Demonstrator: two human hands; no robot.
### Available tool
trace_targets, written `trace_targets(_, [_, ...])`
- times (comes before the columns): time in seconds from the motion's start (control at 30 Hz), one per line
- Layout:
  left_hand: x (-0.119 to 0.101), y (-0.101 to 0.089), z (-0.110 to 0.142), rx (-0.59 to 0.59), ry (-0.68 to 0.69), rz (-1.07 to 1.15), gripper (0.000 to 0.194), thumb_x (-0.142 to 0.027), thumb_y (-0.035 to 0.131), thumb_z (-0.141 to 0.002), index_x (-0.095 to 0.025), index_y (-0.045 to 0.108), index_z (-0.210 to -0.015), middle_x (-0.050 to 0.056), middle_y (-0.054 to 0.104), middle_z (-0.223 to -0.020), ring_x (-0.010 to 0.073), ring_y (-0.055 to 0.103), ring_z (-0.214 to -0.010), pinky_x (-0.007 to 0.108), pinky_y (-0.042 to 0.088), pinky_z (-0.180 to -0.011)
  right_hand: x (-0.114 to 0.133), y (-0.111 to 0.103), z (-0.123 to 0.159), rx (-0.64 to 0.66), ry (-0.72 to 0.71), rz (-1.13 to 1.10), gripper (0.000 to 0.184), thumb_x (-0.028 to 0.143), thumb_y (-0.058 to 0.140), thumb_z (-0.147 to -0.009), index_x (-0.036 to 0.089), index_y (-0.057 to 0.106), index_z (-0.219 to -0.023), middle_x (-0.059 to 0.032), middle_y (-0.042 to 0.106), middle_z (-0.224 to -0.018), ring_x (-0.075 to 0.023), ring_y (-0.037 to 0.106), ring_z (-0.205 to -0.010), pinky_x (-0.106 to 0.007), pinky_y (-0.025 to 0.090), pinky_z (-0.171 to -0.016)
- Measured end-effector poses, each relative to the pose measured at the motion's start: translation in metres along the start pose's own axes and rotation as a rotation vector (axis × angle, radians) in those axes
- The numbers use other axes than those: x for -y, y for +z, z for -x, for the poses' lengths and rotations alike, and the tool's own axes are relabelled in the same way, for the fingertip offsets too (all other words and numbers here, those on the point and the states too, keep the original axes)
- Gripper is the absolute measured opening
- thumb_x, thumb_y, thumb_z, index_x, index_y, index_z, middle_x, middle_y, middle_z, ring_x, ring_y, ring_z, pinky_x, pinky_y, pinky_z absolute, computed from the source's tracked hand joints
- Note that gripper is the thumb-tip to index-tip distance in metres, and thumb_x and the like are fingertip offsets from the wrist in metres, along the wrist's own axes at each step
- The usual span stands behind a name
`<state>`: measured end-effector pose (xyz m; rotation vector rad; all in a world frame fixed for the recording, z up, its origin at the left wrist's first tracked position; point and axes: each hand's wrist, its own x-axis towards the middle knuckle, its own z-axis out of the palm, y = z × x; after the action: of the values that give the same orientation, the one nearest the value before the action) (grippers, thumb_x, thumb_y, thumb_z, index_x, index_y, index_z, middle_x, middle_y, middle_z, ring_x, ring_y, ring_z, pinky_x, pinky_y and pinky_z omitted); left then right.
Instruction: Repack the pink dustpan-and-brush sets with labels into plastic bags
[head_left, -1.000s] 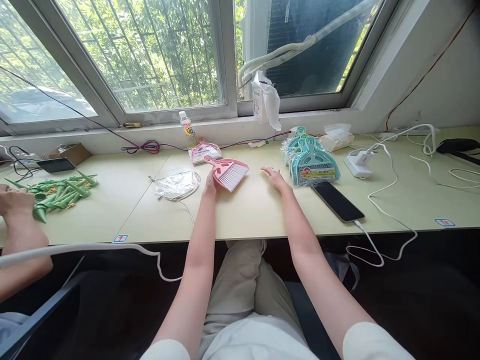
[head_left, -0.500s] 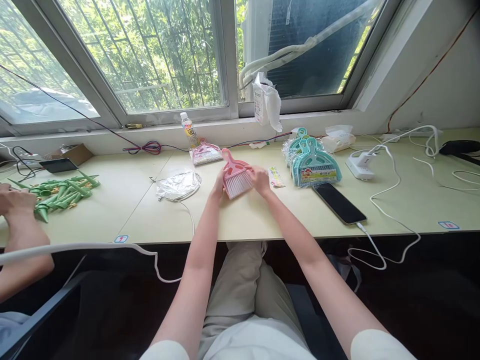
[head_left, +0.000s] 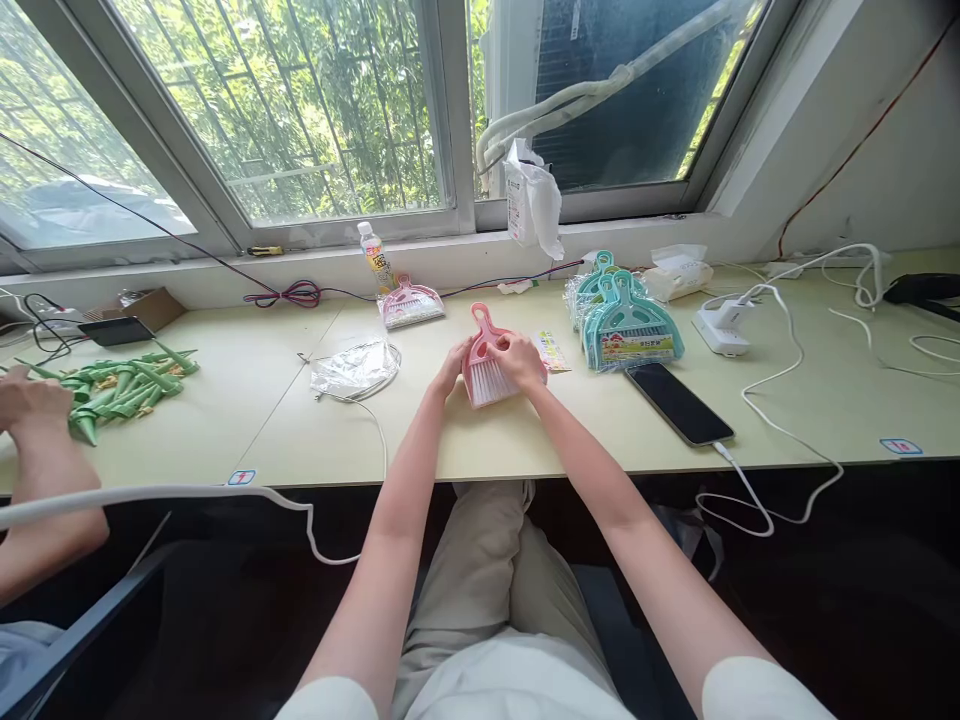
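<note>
We held the brush [head_left: 490, 384] two-handed.
Our left hand [head_left: 453, 366] gripped its left edge, our right hand [head_left: 523, 362] its right side; the handle [head_left: 481, 316] pointed toward the window [head_left: 352, 110].

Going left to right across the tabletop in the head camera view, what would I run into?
Green pieces in a pile, clear plastic bag, nearer pink dustpan and brush, small printed card, bunched teal dustpans, white charging plug.
</note>
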<state>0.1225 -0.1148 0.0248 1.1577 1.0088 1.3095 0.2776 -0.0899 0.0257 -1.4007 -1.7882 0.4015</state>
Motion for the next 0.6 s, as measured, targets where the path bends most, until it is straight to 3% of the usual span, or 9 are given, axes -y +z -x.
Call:
trace_targets(0.23, [-0.004, -0.005, 0.001, 0.057, 0.039, -0.163, 0.055, -0.066, 0.067, -0.079, -0.015, 0.077, -0.098, 0.007, 0.073, -0.087, 0.0202, 0.066, -0.077, 0.029, 0.047, -0.067, -0.012, 0.002, -0.009, 0.093, 0.043, -0.194, 0.023, 0.041, 0.065, -0.082, 0.022, 0.071, -0.071, -0.0029, 0.071, -0.082, -0.0207, 0.064, -0.083, -0.031, 0.048, -0.079])
trace_targets(0.43, [-0.003, -0.001, -0.001, 0.013, 0.032, -0.180, 0.048, -0.060, 0.067, -0.081, -0.014, 0.075, -0.091, 0.006, 0.070, -0.078, 0.0207, 0.063, -0.074, 0.031, 0.047, -0.070, -0.019, 0.004, -0.014, 0.111, 0.007, -0.265, 0.021, 0.038, 0.062, -0.081, 0.022, 0.066, -0.068, -0.0013, 0.069, -0.078, -0.0200, 0.062, -0.080, -0.031, 0.047, -0.080])
trace_targets(0.6, [-0.004, 0.004, -0.002, 0.034, 0.092, -0.156, 0.044, -0.054, 0.066, -0.081, -0.014, 0.075, -0.097, 0.005, 0.071, -0.083, 0.0198, 0.063, -0.078, 0.029, 0.047, -0.073, -0.021, 0.004, -0.015, 0.065, -0.036, -0.322, 0.022, 0.036, 0.060, -0.082, 0.021, 0.062, -0.065, -0.0008, 0.065, -0.075, -0.0193, 0.061, -0.079, -0.031, 0.047, -0.081])
